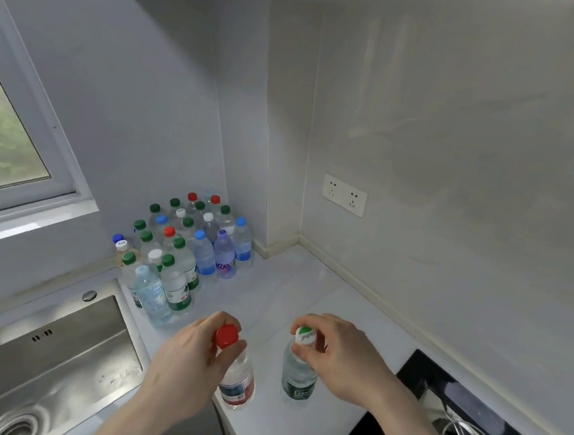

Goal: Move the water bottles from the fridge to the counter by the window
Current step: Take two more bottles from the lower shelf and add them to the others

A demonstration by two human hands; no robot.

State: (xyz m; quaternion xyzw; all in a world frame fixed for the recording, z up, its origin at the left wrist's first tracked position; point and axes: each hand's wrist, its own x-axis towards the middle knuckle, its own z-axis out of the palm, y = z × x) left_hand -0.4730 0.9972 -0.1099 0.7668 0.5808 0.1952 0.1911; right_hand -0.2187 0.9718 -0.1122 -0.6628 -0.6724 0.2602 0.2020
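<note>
Two bottles stand upright near the counter (pixel 308 280) front edge, between sink (pixel 45 352) and hob (pixel 453 402). The left hand (pixel 185 357) pinches the red-capped bottle (pixel 236 381) by its cap; the right hand (pixel 343 355) pinches the white-capped bottle (pixel 297 376) likewise. Bare counter lies beyond them. Further back, under the window (pixel 7 133), a cluster (pixel 187 247) of some two dozen bottles fills the corner.

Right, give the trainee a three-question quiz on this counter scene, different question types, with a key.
1. True or false: the left hand grips a bottle by its red cap.
2. The hands are A) over the sink B) over the counter C) at the window.
3. What cap colour has the bottle in the right hand?

Key: 1 true; 2 B; 3 white with a green mark.
</note>
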